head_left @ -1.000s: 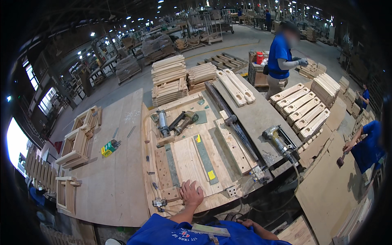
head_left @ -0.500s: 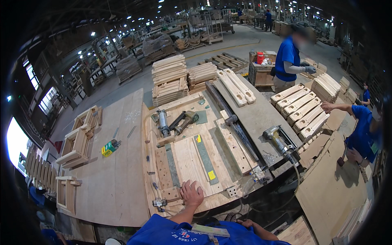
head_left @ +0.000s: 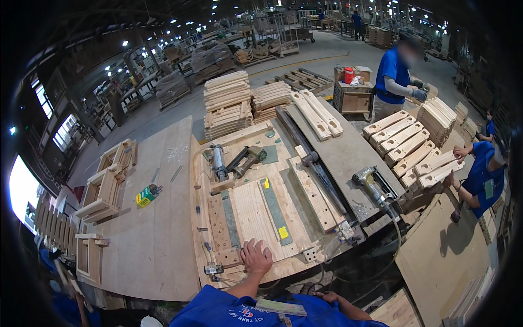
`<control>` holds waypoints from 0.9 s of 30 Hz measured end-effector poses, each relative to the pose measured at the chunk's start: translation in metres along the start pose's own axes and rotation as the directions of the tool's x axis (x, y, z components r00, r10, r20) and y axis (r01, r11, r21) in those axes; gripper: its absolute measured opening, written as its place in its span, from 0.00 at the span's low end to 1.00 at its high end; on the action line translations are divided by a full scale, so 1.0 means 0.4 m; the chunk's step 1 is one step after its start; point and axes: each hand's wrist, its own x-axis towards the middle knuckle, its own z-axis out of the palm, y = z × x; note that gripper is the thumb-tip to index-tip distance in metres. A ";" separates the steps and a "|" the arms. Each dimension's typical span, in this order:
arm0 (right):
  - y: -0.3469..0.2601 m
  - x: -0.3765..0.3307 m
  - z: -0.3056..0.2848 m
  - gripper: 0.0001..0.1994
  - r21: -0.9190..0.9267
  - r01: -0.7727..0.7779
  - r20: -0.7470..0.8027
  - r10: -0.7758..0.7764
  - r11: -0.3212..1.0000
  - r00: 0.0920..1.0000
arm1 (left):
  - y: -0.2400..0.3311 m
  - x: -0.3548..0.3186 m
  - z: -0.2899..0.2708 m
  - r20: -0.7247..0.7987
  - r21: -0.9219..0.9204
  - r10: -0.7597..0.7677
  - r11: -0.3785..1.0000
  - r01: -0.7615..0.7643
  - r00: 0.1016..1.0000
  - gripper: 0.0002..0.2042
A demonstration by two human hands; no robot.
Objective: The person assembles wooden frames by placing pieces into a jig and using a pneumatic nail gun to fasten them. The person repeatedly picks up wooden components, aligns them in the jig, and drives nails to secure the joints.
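Observation:
My left hand [head_left: 256, 257] lies on the front edge of the wooden jig [head_left: 220, 231], fingers stretched out over the wood and holding nothing. Close beyond it is a pale wooden panel [head_left: 249, 210] between green strips, one strip [head_left: 274, 210] bearing yellow labels. My right hand [head_left: 328, 297] is low by my waist, below the bench's front edge; its fingers are too small and partly hidden to read. Two nail guns, one [head_left: 246, 161] beside a silver air cylinder [head_left: 219, 163], and another [head_left: 376, 185] on the right board, rest away from my hands.
A green-yellow box [head_left: 145, 196] and slatted wooden frames [head_left: 101, 196] sit on the left board. Air hoses [head_left: 396, 240] loop at the right. Stacked wooden parts [head_left: 227, 103] stand beyond the bench. Co-workers in blue stand at right, one [head_left: 485, 180] handling slotted boards [head_left: 436, 166].
The near-right co-worker now has both hands at slotted boards at the end of the row. At lower left, another person's arm and wooden pieces have come up. My hands look unmoved.

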 end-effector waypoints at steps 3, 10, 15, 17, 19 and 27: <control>-0.012 -0.025 -0.005 0.56 0.017 -0.006 -0.014 0.006 1.000 1.000 | 0.006 0.001 0.003 0.000 0.002 0.000 1.000 0.000 1.000 0.24; 0.011 0.021 0.005 0.53 -0.010 -0.004 0.015 0.005 1.000 1.000 | 0.000 -0.004 0.001 -0.010 0.002 0.001 1.000 -0.001 1.000 0.23; 0.017 0.037 0.002 0.51 -0.020 -0.004 0.019 0.004 1.000 1.000 | -0.002 -0.006 0.006 -0.013 -0.007 0.006 1.000 -0.006 1.000 0.24; 0.019 0.040 0.004 0.50 -0.020 -0.003 0.020 0.004 1.000 1.000 | -0.002 -0.005 0.007 -0.007 -0.003 0.000 1.000 0.000 1.000 0.23; 0.021 0.042 0.003 0.49 -0.022 -0.001 0.022 0.001 1.000 1.000 | -0.002 -0.005 0.007 -0.003 -0.001 -0.003 1.000 0.003 1.000 0.23; 0.022 0.050 0.000 0.46 -0.036 0.008 0.022 -0.007 0.999 1.000 | -0.003 -0.007 0.006 0.002 -0.013 0.000 1.000 0.000 1.000 0.24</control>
